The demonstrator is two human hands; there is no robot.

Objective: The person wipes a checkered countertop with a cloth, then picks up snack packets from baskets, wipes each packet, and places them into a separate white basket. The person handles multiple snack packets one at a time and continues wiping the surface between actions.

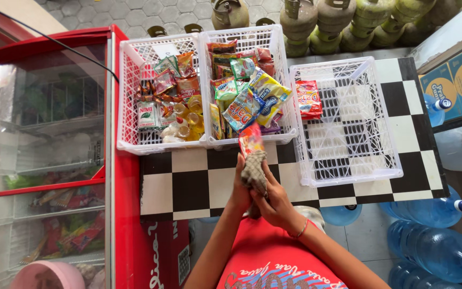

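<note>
The packet (251,140), red and orange, stands upright over the front edge of the checkered worktop (188,184), just before the middle basket (244,140). A grey cloth (254,170) is pressed against its lower part.

Going from largest down: a red chest freezer (44,160) with a glass lid fills the left side. The black-and-white worktop sits beside it and carries three white plastic baskets. The right basket (386,134), the biggest, holds only one red snack pack (308,99) near its left wall. The middle basket is piled with mixed snack bags, and the left basket (129,107) holds sachets and small yellow-capped bottles (188,115). Green gas cylinders (343,21) stand behind the baskets; blue water jugs (434,246) lie on the floor at the right.

The left hand (240,190) rises from below, its fingers closed around the lower end of the packet, mostly hidden by the cloth. The right hand (275,202), with a thin bracelet at the wrist, has its fingers curled, gripping the cloth against the packet. Both hands touch each other over the worktop edge.
</note>
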